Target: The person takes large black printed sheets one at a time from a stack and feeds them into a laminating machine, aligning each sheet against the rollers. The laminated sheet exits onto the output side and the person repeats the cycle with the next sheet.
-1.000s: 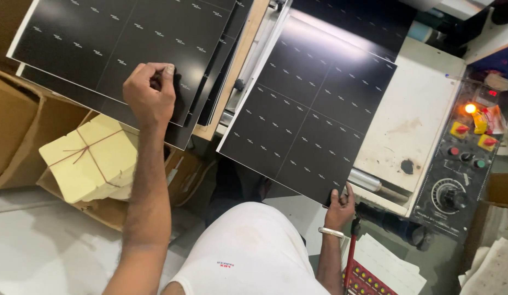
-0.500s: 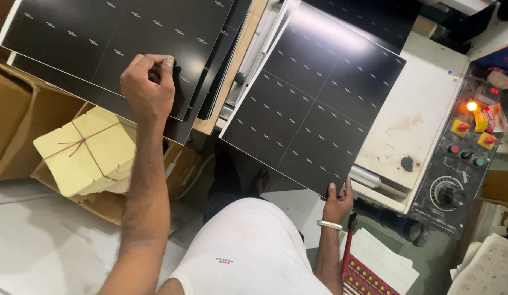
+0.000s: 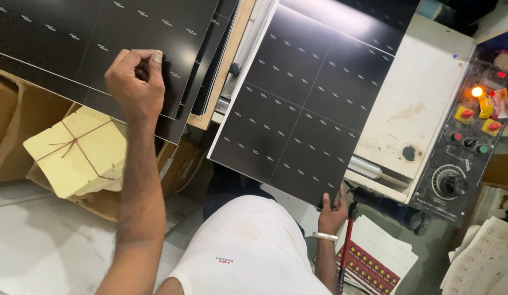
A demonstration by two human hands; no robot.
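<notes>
**Both hands on black printed sheets at the machine**

Left hand [image 3: 134, 82], upper left of frame: curled into a loose fist, thumb and fingers pinching the lower edge of the top sheet of the black sheet stack [image 3: 73, 38]. The stack fills the upper left, sheets fanned slightly so several edges show at its right side.

Right hand [image 3: 332, 210], lower centre-right: fingers closed on the bottom corner of a single black sheet [image 3: 303, 109], thumb on the face. A metal bangle [image 3: 325, 236] sits on that wrist. The sheet is tilted, running from the lower centre up to the top centre, lying over the cream machine table [image 3: 423, 93]; glare on its upper end. It carries rows of small pale marks in a grid.

Right edge: control panel [image 3: 461, 158] with a lit orange lamp [image 3: 477, 92], red buttons and a round dial [image 3: 448, 183].

Lower left: yellowish paper bundle tied with string [image 3: 79, 150], resting on cardboard under the stack. Lower right: red-and-white printed sheets [image 3: 374, 262].
</notes>
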